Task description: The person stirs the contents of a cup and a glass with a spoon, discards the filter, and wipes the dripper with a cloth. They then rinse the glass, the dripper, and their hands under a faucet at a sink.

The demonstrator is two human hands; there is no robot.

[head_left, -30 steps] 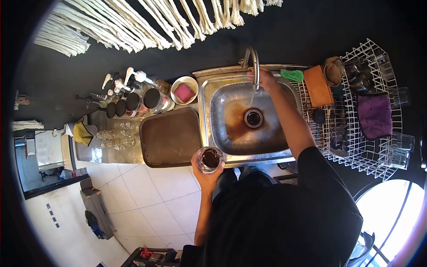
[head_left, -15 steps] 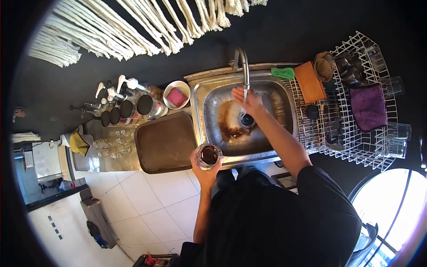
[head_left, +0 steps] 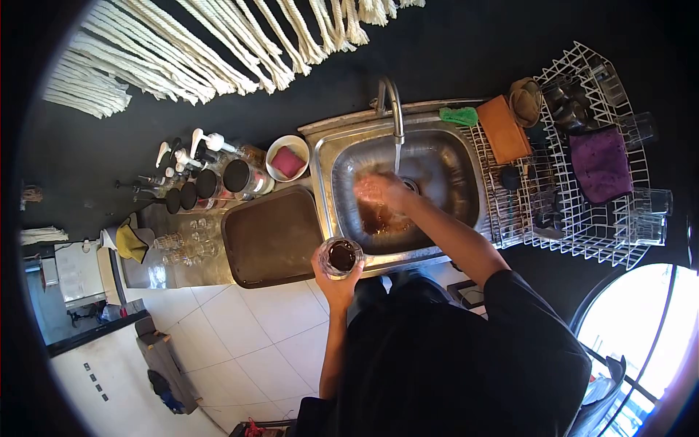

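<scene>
My left hand (head_left: 337,290) is wrapped round a clear glass (head_left: 341,257) at the sink's front left edge. Dark brown contents show through the glass's open top. Over the left part of the steel sink (head_left: 466,191) is my right hand (head_left: 380,191), its fingers smeared by motion; I see nothing held in it. Water runs in a thin stream from the curved faucet (head_left: 397,109), just beyond that hand. Brown liquid and residue (head_left: 380,221) lie on the basin floor below the hand. The drain (head_left: 410,185) is partly hidden by my wrist.
Left of the sink lie a brown tray (head_left: 273,237), a white bowl (head_left: 272,154) with a pink sponge (head_left: 288,162), pump bottles (head_left: 211,142) and several small glasses (head_left: 193,244). On the right stand a wire rack (head_left: 593,237) with glasses, a purple cloth (head_left: 601,165) and a green sponge (head_left: 459,116).
My right hand has moved left and down from under the faucet stream, over the brown residue. The residue on the basin floor has shrunk. My left hand still holds the glass in place.
</scene>
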